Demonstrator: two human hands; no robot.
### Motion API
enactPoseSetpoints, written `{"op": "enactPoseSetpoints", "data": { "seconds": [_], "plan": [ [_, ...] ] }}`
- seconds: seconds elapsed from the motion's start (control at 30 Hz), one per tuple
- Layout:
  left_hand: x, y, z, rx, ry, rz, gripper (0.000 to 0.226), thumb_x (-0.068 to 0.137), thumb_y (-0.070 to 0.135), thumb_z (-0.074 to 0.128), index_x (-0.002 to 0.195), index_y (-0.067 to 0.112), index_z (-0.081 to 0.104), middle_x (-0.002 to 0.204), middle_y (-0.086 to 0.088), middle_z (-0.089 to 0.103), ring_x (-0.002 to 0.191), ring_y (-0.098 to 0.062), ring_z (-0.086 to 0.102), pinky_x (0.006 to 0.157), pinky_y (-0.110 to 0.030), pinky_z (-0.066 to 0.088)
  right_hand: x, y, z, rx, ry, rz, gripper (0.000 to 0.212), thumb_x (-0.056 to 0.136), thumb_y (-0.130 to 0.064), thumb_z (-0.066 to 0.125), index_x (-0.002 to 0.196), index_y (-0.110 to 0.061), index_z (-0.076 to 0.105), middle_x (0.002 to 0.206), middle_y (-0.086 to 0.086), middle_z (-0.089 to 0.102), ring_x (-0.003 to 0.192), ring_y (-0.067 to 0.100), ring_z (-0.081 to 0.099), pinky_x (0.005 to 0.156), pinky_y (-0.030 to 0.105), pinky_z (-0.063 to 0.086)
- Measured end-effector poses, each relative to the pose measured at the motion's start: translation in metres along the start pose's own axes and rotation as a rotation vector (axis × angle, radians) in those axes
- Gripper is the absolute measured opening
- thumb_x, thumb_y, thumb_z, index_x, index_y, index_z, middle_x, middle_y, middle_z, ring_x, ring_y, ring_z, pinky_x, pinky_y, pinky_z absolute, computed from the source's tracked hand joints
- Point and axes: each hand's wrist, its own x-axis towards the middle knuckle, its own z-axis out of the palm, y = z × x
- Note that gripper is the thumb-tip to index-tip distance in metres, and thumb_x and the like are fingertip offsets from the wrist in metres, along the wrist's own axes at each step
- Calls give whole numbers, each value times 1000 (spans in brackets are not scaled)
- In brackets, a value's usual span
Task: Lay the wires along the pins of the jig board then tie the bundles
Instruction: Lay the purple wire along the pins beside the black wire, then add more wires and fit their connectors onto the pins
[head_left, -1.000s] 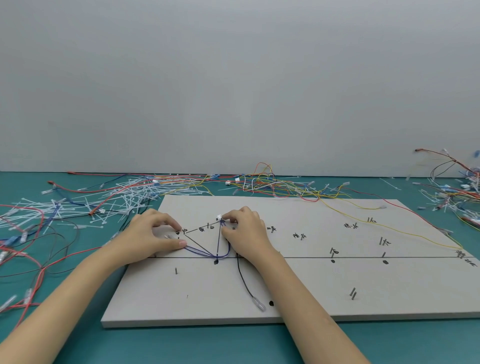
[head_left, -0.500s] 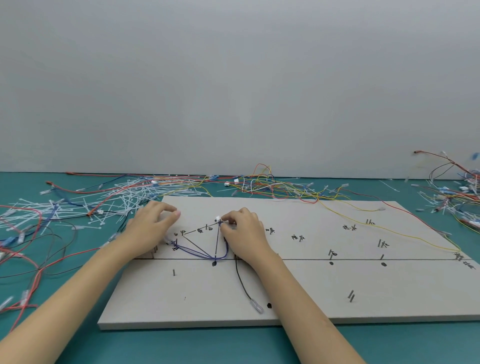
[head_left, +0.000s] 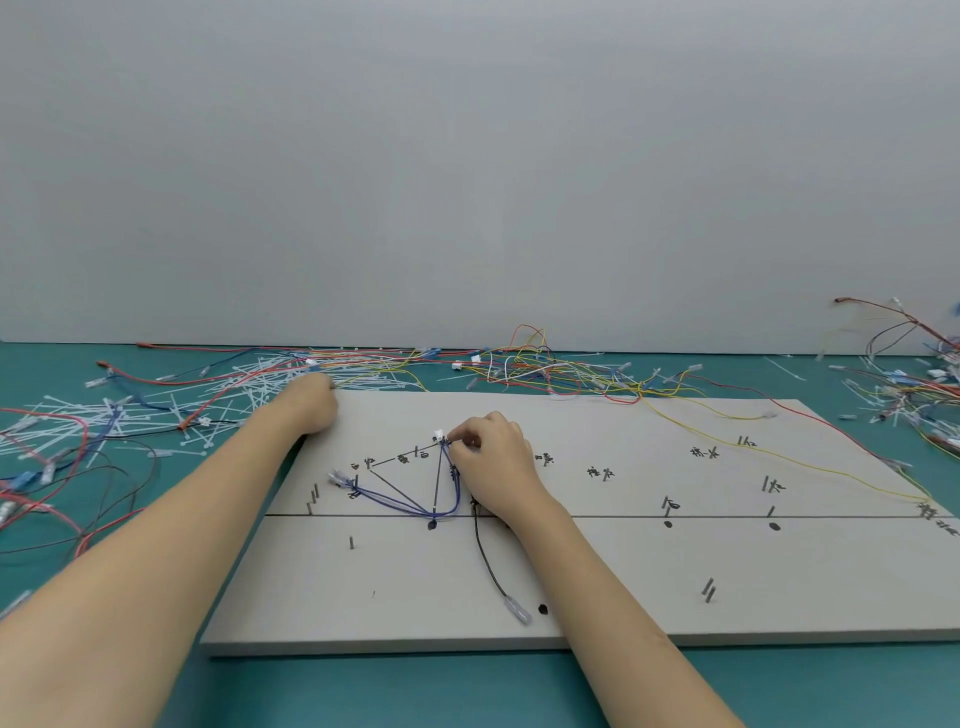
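Jig board (head_left: 623, 571): pale, flat on the teal table (head_left: 467, 691).
Blue wires (head_left: 405, 501): looped between pins, left of centre.
Right hand (head_left: 493, 462): pinches the white connector (head_left: 439, 435).
Left hand (head_left: 310, 402): at the board's far-left corner beside the cable ties (head_left: 156, 410); grip unclear.

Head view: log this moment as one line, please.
stage: laying wires | left hand: at cable ties | right hand: pinching blue wires at white plug | board: untied

Jig board (head_left: 571, 582): small black handwritten marks beside pins, far half, left to right; too small to read.
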Motion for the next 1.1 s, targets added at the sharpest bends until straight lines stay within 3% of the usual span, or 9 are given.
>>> {"op": "enactPoseSetpoints", "data": {
  "seconds": [0.13, 0.2, 0.33, 0.5, 0.77, 0.97, 1.1],
  "plan": [
    [3, -5, 2, -5, 29, -30, 24, 92, -3, 38, 101, -5, 60, 110, -23, 62, 100, -33, 56, 80, -34, 42, 0, 1, 0, -3, 1, 1, 27, 92, -21, 48, 105, -22, 71, 111, 3, 56, 110, 24, 45, 93, 34, 38],
    [5, -8, 3, 10, 42, -33, 23, 89, -5, 40, 94, -3, 63, 107, -23, 64, 99, -34, 57, 81, -36, 45, 0, 0, 0, -9, -1, 3, 27, 92, -21, 48, 105, -22, 71, 111, 3, 57, 111, 24, 45, 93, 33, 37],
    [6, -15, 3, 45, 58, -59, 33, 89, 0, 40, 108, 8, 67, 123, -16, 61, 122, -35, 46, 100, -42, 42, 0, 0, 0, -3, -3, 7, 27, 91, -20, 47, 104, -22, 71, 112, 2, 57, 111, 24, 44, 94, 33, 37],
    [5, -20, 4, 102, 62, -65, 35, 87, 3, 39, 110, 9, 66, 130, -15, 53, 127, -36, 39, 105, -46, 34, 0, -1, -2, -1, -6, 9, 27, 92, -20, 47, 104, -22, 71, 112, 3, 56, 112, 24, 44, 94, 34, 37],
    [0, -18, 4, 11, 163, 17, 36, 84, -7, 43, 104, 1, 73, 125, -19, 59, 109, -36, 56, 93, -43, 48, 0, -1, -1, 5, -4, 8, 27, 91, -20, 47, 102, -22, 72, 111, 3, 56, 111, 24, 45, 93, 35, 38],
    [-3, -18, 5, 27, 147, -11, 39, 89, -1, 42, 120, 5, 66, 127, -18, 61, 117, -36, 53, 99, -43, 46, 0, -1, -1, 4, -7, 7, 26, 91, -20, 48, 101, -22, 72, 110, 2, 56, 110, 24, 45, 93, 35, 39],
    [-3, -19, 4, 65, 191, 13, 37, 90, 0, 42, 113, 7, 70, 126, -18, 61, 116, -37, 53, 99, -46, 45, 1, -1, -2, 11, -2, 10, 27, 91, -19, 48, 101, -22, 72, 110, 3, 57, 110, 25, 45, 93, 35, 40]
  ]
}}
